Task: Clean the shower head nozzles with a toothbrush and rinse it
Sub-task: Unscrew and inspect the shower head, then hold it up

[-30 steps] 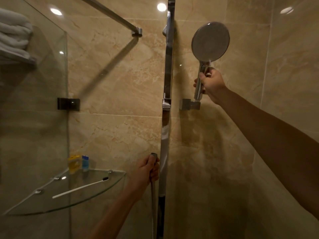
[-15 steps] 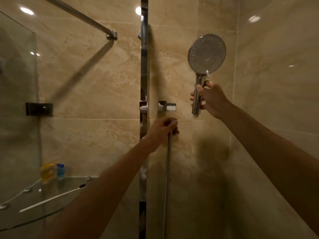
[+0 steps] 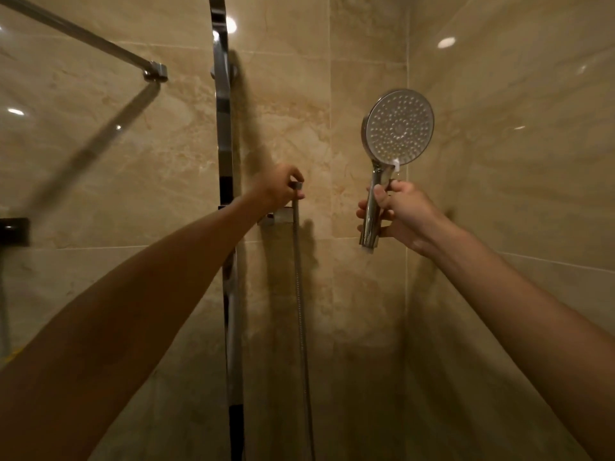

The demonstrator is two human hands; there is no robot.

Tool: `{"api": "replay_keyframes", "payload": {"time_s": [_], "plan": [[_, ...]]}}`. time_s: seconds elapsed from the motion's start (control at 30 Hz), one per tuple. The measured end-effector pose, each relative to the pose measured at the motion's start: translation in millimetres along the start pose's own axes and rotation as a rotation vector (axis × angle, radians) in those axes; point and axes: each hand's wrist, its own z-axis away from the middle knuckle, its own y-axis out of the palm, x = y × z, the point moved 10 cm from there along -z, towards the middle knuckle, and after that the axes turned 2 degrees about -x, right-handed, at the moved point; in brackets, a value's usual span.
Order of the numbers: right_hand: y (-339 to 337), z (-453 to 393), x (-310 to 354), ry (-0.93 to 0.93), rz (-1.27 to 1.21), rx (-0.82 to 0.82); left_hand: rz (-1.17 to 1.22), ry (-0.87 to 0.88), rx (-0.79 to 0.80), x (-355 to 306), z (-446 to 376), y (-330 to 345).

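The shower head point(image 3: 397, 126) is round and chrome, its dotted nozzle face toward the camera, upright near the corner; the right hand point(image 3: 397, 211) has its grip round the handle. The left hand point(image 3: 279, 191), grip pinching the hose point(image 3: 301, 294) end, has risen to the bracket. Beige marble tiles point(image 3: 499, 161), chrome rail point(image 3: 223, 128)
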Motion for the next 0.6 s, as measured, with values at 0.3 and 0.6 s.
{"api": "replay_keyframes", "payload": {"time_s": [0.3, 0.6], "plan": [[9, -4, -8, 0.031, 0.019, 0.042, -0.037, 0.01, 0.103, 27, 17, 0], [25, 0, -20, 0.055, 0.051, 0.091, -0.072, 0.015, -0.028, 30, 27, -14]]}}
